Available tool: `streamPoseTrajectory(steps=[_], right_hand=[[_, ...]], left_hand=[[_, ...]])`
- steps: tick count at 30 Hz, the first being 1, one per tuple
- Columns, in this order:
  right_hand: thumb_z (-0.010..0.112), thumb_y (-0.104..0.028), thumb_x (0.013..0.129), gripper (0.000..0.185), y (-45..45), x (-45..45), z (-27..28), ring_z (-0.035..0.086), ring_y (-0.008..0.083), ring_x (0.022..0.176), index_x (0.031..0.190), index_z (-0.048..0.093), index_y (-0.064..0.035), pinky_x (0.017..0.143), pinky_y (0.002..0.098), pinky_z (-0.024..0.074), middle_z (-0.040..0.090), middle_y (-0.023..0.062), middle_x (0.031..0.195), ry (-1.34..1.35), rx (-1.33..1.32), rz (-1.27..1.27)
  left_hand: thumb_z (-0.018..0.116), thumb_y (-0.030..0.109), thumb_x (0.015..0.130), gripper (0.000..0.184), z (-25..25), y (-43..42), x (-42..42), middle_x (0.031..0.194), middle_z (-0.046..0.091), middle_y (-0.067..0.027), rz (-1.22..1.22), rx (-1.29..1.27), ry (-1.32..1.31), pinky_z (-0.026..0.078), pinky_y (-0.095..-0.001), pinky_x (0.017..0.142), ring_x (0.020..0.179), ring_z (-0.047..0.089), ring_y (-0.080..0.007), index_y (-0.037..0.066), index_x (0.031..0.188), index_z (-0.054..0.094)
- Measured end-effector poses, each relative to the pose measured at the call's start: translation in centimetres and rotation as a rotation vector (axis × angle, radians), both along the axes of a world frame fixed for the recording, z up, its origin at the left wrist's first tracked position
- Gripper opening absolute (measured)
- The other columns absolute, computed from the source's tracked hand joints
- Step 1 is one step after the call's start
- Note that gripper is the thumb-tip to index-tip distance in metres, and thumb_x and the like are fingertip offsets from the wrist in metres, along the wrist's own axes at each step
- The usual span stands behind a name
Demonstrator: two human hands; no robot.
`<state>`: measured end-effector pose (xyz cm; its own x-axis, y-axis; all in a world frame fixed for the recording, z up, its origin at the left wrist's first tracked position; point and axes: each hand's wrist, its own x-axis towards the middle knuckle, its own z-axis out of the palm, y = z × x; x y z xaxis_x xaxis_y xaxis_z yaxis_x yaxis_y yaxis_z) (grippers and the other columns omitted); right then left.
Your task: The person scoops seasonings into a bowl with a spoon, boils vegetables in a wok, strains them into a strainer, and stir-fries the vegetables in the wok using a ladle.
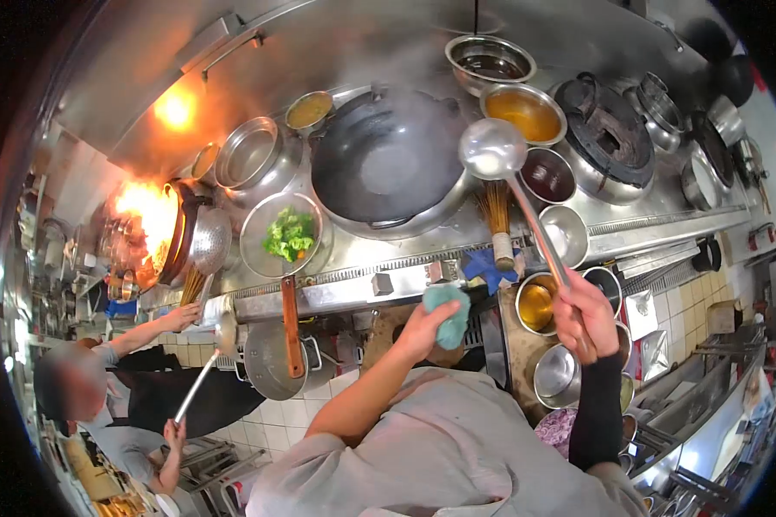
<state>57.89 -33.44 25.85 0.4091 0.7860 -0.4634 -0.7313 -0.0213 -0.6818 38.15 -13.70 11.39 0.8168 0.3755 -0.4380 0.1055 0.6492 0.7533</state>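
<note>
My right hand (pixel 585 317) grips the long handle of a steel ladle (pixel 491 148), whose bowl is raised over the range to the right of the wok. Folded in my left hand (pixel 422 332) is a green cloth (pixel 447 316), held in front of the range's edge. A large dark wok (pixel 388 164) sits on the burner ahead, with steam rising from it. To its left, a strainer (pixel 261 226) with a wooden handle holds broccoli (pixel 291 233). A bamboo brush (pixel 499 228) stands below the ladle's bowl.
At left, a co-worker (pixel 138 388) holds a ladle and a perforated skimmer (pixel 209 243) near high flames (pixel 147 220). Bowls of amber liquid (pixel 524 114) and dark red sauce (pixel 547 175) stand right of the wok. Below the strainer is a steel pot (pixel 267 366). Several more bowls surround my right forearm.
</note>
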Motion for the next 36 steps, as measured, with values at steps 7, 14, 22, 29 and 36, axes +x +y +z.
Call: streamPoseTrajectory(steps=[7, 14, 22, 29, 36], right_hand=[[0.056, -0.008, 0.092, 0.053, 20.6, -0.9, -8.6, 0.041, 0.0096, 0.041, 0.142, 0.04, -0.0065, 0.036, 0.0283, 0.0351, 0.048, 0.0002, 0.063, -0.254, -0.223, 0.13], [0.06, -0.008, 0.09, 0.066, 26.8, -3.5, -13.1, 0.049, 0.0121, 0.045, 0.149, 0.031, -0.0028, 0.042, 0.0308, 0.0406, 0.053, 0.0027, 0.063, -0.783, -0.396, 0.25], [0.059, -0.008, 0.089, 0.064, 27.2, -2.5, -17.0, 0.049, 0.0108, 0.046, 0.149, 0.036, -0.0083, 0.041, 0.0285, 0.0407, 0.054, 0.0028, 0.066, -1.281, -0.366, 0.209], [0.059, -0.012, 0.09, 0.064, 23.7, -2.7, -12.9, 0.053, 0.0258, 0.072, 0.148, 0.034, -0.0053, 0.063, 0.0341, 0.0434, 0.056, 0.0163, 0.086, -0.974, -0.431, 0.35], [0.058, -0.025, 0.087, 0.065, 22.9, -1.0, -10.1, 0.06, 0.0446, 0.102, 0.143, 0.038, 0.0023, 0.088, 0.0436, 0.0482, 0.062, 0.0311, 0.11, -0.713, -0.503, 0.491]], left_hand=[[0.066, 0.022, 0.089, 0.036, 1.8, 6.8, -11.9, 0.1, 0.065, -0.0097, 0.259, 0.027, 0.002, 0.057, -0.0381, 0.072, 0.083, 0.065, -0.0215, 0.001, 0.117, 0.057], [0.065, 0.022, 0.091, 0.028, 0.7, 14.8, -20.7, 0.091, 0.065, -0.0019, 0.544, 0.334, 0.12, 0.05, -0.0282, 0.071, 0.079, 0.061, -0.0118, 0.001, 0.109, 0.063], [0.067, 0.025, 0.09, 0.046, -4.9, 19.4, -27.1, 0.106, 0.061, -0.0062, 0.831, 0.473, 0.294, 0.048, -0.0285, 0.079, 0.092, 0.058, -0.0142, 0.0, 0.126, 0.052], [0.066, 0.029, 0.089, 0.044, -4.8, 18.4, -27.2, 0.103, 0.063, -0.0035, 0.905, 0.216, 0.197, 0.049, -0.0312, 0.08, 0.091, 0.06, -0.0147, 0.003, 0.124, 0.055], [0.052, 0.049, 0.091, 0.044, -7.3, 18.7, -28.3, 0.102, 0.065, -0.0129, 0.69, -0.234, 0.022, 0.05, -0.0452, 0.079, 0.092, 0.063, -0.0308, 0.009, 0.104, 0.064]])
